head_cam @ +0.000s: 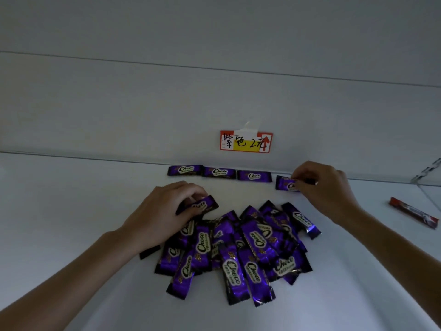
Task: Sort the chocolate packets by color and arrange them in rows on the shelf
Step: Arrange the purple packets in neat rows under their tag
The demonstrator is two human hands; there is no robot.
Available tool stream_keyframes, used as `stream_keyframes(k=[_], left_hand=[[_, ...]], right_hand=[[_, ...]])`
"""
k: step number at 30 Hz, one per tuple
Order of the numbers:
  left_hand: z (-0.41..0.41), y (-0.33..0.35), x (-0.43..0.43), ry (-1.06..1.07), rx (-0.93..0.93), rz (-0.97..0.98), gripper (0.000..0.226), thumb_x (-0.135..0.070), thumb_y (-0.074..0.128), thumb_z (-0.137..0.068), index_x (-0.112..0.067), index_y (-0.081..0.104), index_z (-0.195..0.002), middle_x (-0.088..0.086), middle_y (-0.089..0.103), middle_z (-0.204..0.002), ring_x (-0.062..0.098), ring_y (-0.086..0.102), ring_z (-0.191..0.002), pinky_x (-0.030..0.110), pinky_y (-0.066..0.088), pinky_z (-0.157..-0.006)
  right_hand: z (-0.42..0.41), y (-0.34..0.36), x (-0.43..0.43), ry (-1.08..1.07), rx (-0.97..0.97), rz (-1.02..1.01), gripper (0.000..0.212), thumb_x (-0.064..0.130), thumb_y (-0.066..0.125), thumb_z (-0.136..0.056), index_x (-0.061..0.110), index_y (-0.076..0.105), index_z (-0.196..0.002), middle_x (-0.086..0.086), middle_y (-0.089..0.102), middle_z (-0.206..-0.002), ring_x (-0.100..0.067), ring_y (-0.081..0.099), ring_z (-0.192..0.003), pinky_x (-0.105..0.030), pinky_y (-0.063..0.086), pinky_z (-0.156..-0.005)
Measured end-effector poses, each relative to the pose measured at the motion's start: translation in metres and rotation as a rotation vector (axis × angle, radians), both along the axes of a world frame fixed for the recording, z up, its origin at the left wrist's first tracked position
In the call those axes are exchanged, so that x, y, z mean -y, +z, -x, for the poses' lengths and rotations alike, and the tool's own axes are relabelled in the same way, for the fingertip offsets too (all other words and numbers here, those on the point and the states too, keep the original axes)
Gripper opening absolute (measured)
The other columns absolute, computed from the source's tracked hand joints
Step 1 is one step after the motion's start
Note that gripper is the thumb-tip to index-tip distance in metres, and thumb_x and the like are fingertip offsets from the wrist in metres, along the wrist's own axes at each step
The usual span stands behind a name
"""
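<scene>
Three purple Choco packets [219, 173] lie end to end in a row against the back wall of the white shelf [71, 211]. At the row's right end my right hand [324, 187] pinches a fourth purple packet [285, 183], which rests on the shelf. My left hand [164, 211] grips another purple packet [202, 204] at the top left of a loose pile of several purple packets [238, 252] in the middle of the shelf.
A red packet [414, 212] lies alone at the far right of the shelf. A red and yellow price label [245, 141] is taped to the back wall above the row. A metal shelf bracket [427, 172] shows at the right edge.
</scene>
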State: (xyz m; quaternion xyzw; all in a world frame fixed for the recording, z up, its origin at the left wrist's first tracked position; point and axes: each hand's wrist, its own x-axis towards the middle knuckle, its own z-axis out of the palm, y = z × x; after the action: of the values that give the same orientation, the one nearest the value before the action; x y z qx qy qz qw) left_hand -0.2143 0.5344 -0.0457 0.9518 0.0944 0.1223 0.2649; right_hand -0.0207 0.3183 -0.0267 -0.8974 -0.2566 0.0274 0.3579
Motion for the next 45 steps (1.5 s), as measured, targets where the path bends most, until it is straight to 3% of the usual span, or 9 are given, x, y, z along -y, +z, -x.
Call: stream_keyframes(k=[3,8,13,18,25,30,36,39,45], left_hand=[[-0.007,0.001,0.001,0.019,-0.001,0.028,0.022,-0.022,0.063,-0.085,-0.029,0.064,-0.105,-0.027,0.055,-0.095,-0.009,0.052,-0.09,0.007,0.039,-0.076],[-0.013,-0.004,0.0,0.019,0.024,0.003,0.017,-0.02,0.062,-0.085,-0.028,0.067,-0.099,-0.025,0.056,-0.097,-0.007,0.051,-0.094,0.012,0.041,-0.082],[-0.009,-0.008,-0.002,-0.001,0.015,-0.011,0.023,-0.027,0.069,-0.079,-0.029,0.067,-0.102,-0.021,0.058,-0.102,-0.005,0.05,-0.099,0.015,0.04,-0.086],[-0.011,-0.009,-0.003,0.0,0.036,-0.023,0.021,-0.025,0.068,-0.08,-0.029,0.067,-0.101,-0.02,0.057,-0.1,-0.005,0.051,-0.096,0.011,0.039,-0.084],[-0.01,-0.009,-0.005,-0.029,0.03,-0.043,0.021,-0.027,0.066,-0.081,-0.029,0.066,-0.103,-0.02,0.057,-0.101,-0.004,0.051,-0.097,0.023,0.045,-0.086],[-0.011,-0.007,-0.009,-0.068,0.012,-0.06,0.02,-0.028,0.065,-0.083,-0.029,0.065,-0.103,-0.02,0.056,-0.102,-0.003,0.052,-0.097,0.026,0.047,-0.088],[-0.013,-0.006,-0.024,-0.07,0.067,-0.083,0.019,-0.024,0.069,-0.08,-0.03,0.066,-0.097,-0.015,0.06,-0.099,-0.009,0.052,-0.089,0.002,0.037,-0.078],[-0.012,-0.009,-0.032,-0.069,0.07,-0.136,0.018,-0.026,0.07,-0.079,-0.035,0.065,-0.094,-0.017,0.059,-0.097,-0.012,0.049,-0.087,0.003,0.035,-0.073],[-0.01,-0.011,-0.041,-0.065,0.152,-0.14,0.023,-0.022,0.074,-0.075,-0.034,0.066,-0.092,-0.021,0.059,-0.096,-0.008,0.053,-0.093,0.007,0.041,-0.078]], right_hand=[[-0.008,-0.013,0.006,-0.003,0.063,0.071,0.013,0.008,0.063,-0.079,0.02,0.067,-0.081,0.001,0.067,-0.081,-0.022,0.061,-0.084,-0.026,0.043,-0.067],[-0.008,-0.018,-0.005,0.18,0.369,0.077,0.022,0.007,0.072,-0.074,0.012,0.07,-0.095,-0.004,0.065,-0.099,-0.023,0.053,-0.099,-0.03,0.039,-0.079],[-0.004,-0.022,-0.028,0.39,0.344,0.129,0.028,0.016,0.071,-0.079,0.012,0.068,-0.106,-0.002,0.068,-0.106,-0.022,0.055,-0.104,-0.037,0.042,-0.087],[-0.006,-0.021,-0.032,0.405,0.475,0.102,0.016,0.011,0.056,-0.086,0.01,0.07,-0.093,-0.003,0.071,-0.09,-0.027,0.06,-0.088,-0.037,0.039,-0.076],[-0.004,-0.026,-0.034,0.345,0.512,0.131,0.012,0.008,0.062,-0.084,0.01,0.069,-0.093,-0.005,0.068,-0.094,-0.025,0.056,-0.093,-0.034,0.037,-0.076],[0.001,-0.018,-0.031,0.469,0.477,0.174,0.007,0.017,0.065,-0.083,0.017,0.07,-0.088,0.0,0.067,-0.089,-0.015,0.055,-0.083,-0.037,0.045,-0.078],[-0.001,-0.017,-0.038,0.439,0.482,0.213,0.013,0.02,0.059,-0.087,0.017,0.071,-0.093,-0.002,0.067,-0.097,-0.02,0.055,-0.093,-0.038,0.045,-0.083],[0.0,-0.012,-0.031,0.422,0.439,0.158,0.012,0.017,0.061,-0.085,0.016,0.07,-0.093,-0.002,0.067,-0.094,-0.017,0.058,-0.087,-0.036,0.048,-0.082],[-0.011,-0.005,0.008,0.296,0.339,0.216,0.02,0.008,0.067,-0.075,0.019,0.066,-0.093,0.001,0.065,-0.094,-0.017,0.06,-0.087,-0.034,0.049,-0.081]])
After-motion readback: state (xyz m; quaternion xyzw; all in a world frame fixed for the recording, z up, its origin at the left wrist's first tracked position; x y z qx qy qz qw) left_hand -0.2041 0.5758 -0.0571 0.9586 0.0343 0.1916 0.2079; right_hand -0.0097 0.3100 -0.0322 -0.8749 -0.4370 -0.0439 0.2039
